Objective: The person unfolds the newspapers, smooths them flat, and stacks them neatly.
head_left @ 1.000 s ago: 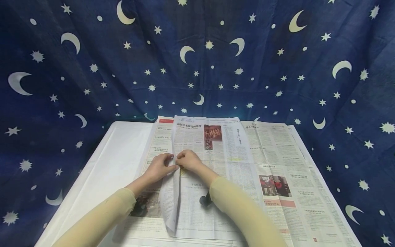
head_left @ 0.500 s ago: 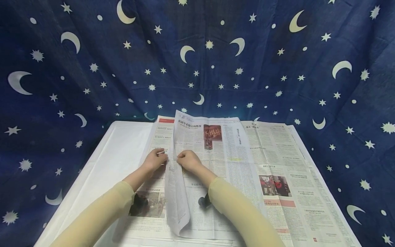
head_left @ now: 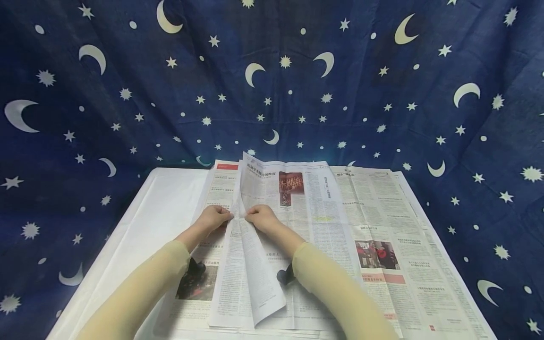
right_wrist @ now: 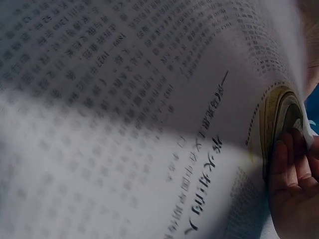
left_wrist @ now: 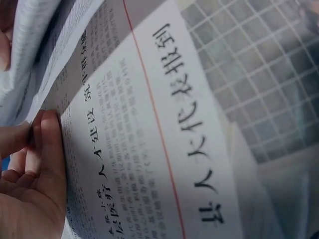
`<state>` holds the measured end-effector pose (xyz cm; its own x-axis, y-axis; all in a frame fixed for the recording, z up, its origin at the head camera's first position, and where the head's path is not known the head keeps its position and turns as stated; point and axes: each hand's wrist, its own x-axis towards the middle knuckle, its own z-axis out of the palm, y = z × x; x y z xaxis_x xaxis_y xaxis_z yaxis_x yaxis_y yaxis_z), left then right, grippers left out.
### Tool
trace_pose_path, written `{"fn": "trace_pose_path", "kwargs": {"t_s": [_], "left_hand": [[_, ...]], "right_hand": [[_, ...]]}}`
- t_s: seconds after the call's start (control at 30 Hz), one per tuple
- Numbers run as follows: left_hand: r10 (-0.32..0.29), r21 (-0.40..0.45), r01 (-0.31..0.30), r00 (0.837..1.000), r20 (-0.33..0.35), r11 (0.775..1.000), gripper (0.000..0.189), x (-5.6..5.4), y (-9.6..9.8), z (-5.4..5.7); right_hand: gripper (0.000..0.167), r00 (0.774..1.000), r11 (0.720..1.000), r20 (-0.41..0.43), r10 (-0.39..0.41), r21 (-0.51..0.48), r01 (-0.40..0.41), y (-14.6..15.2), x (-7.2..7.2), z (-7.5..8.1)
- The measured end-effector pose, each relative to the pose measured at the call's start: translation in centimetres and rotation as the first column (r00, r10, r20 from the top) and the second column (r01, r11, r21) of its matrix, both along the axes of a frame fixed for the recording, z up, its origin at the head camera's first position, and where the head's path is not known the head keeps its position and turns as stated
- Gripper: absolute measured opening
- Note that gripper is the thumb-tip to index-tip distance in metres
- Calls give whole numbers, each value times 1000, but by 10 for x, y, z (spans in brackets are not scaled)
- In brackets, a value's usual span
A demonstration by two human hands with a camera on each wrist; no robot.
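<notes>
A newspaper sheet (head_left: 312, 226) lies over other newspapers on the table, its left side lifted into a narrow flap (head_left: 264, 283) that leans to the right. My right hand (head_left: 264, 218) pinches the edge of this flap; in the right wrist view its fingers (right_wrist: 294, 164) curl at the bent paper. On the left, my left hand (head_left: 211, 218) pinches paper between thumb and fingers, and the left wrist view shows the fingers (left_wrist: 47, 144) curled at a page edge. Which layer it grips is unclear. Both hands are close together, apart by a narrow strip of paper.
More newspaper (head_left: 401, 226) spreads to the right, with a photo (head_left: 378, 255). A white table surface (head_left: 165, 203) shows on the left. Behind hangs a dark blue cloth (head_left: 272, 94) with moons and stars. Small black rounded objects (head_left: 285, 276) sit by both wrists.
The flap has opened and swung rightward, uncovering a printed page beneath it. My left hand drew away left, then took hold of paper. The right hand stays nearly in place, pinching.
</notes>
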<state>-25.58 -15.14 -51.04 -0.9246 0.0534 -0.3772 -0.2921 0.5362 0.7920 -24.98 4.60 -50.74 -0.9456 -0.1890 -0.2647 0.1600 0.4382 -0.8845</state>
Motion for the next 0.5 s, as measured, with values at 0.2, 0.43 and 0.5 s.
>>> {"fn": "trace_pose_path", "kwargs": {"t_s": [0.2,0.43,0.5], "left_hand": [[-6,-4,6,1000,-12,1000,23,1,-1,0],[-11,-9,10,1000,-19,1000,22,1,-1,0],[-11,-14,11,1000,-19,1000,22,1,-2,-1]], "right_hand": [[12,999,1000,-39,7,-6,-7,8,1,13],[15,992,1000,-125,12,-22,-15,30,4,38],[15,990,999,-139,11,-29,-15,39,4,45]]}}
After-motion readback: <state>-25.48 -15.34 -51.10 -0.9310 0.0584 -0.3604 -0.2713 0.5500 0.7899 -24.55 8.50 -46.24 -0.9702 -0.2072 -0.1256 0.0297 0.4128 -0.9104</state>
